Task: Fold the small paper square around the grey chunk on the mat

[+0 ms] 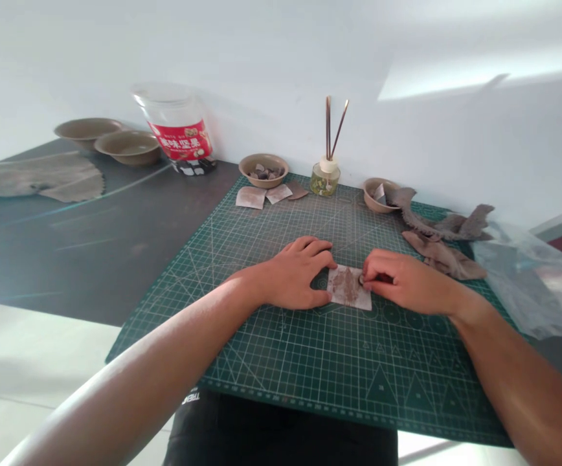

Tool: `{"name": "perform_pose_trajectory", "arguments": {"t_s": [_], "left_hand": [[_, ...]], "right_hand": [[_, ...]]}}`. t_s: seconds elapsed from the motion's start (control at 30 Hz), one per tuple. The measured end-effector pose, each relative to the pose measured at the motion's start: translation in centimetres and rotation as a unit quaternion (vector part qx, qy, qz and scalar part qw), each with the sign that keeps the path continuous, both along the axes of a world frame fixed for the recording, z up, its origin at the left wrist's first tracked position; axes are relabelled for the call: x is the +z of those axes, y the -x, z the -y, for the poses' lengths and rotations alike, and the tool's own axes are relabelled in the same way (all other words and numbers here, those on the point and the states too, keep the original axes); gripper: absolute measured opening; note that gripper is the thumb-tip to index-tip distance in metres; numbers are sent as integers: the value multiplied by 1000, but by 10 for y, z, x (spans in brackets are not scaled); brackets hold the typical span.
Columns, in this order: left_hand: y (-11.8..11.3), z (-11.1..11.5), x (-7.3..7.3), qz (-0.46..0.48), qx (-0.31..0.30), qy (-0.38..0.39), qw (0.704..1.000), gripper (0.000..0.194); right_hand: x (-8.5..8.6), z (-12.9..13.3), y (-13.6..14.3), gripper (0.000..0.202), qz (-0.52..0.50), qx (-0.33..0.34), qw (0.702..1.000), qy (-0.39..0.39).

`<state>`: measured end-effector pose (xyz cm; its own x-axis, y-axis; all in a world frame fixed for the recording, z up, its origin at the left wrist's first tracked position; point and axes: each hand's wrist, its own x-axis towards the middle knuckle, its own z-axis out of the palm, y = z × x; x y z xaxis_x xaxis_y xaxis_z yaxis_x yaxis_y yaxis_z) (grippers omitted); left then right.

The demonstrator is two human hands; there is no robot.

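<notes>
A small pale square sheet with brown smears, which looks like used sandpaper (349, 288), lies flat on the green cutting mat (281, 349). My left hand (300, 272) rests on the mat with its fingers apart, the thumb and forefinger touching the sheet's left edge. Over the sheet's right side, my right hand (390, 278) is closed in a pinch on a small dark piece (361, 279). The fingers cover most of that piece, so its kind is unclear.
Behind the hands stand a bowl of small dark pieces (264, 171), a reed diffuser (325, 176) and another bowl (378, 196). Brown cloths (443, 252) and a clear plastic bag (528, 285) lie right. Further left are a plastic jar (177, 133), two bowls and a cloth (43, 178).
</notes>
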<state>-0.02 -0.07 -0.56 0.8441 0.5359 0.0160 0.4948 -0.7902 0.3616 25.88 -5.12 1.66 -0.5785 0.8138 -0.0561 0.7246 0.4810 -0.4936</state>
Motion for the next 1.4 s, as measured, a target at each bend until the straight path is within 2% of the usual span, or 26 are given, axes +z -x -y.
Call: {"name": "perform_pose_trajectory", "arguments": {"t_s": [0.1,0.27,0.43,0.6,0.77,0.93,1.0,1.13,1.17,1.3,1.4], "left_hand": [[0,0,1,-3,0,5,1000,51],[0,0,2,-4,4,4,1000,51],[0,0,2,-6,2,12,1000,51],[1,0,1,-3,5,4,1000,51],[0,1,3,-4,4,13,1000,51],[0,1,3,-9,13,12,1000,51],[-1,1,3,-9,11,11,1000,51],[-1,1,3,-6,4,11,1000,52],[-1,1,3,-6,5,12,1000,52],[0,0,3,-9,9,12,1000,52],[0,1,4,-11,8,15,1000,51]], "right_hand": [[1,3,3,10,-15,35,999,28],[-1,0,2,9,1,-39,999,-32],[-3,4,6,9,-8,29,1000,-6],[-8,-3,3,10,-15,-21,998,-63],[-9,3,12,9,-13,30,999,-34],[-11,-1,16,4,10,-56,993,-102],[-9,-1,12,7,5,-56,995,-82],[-6,6,15,11,-23,14,1000,-9],[-7,6,16,9,-25,9,1000,-13],[-8,1,15,5,0,-80,994,-80],[-8,3,14,9,0,-47,998,-50]]}}
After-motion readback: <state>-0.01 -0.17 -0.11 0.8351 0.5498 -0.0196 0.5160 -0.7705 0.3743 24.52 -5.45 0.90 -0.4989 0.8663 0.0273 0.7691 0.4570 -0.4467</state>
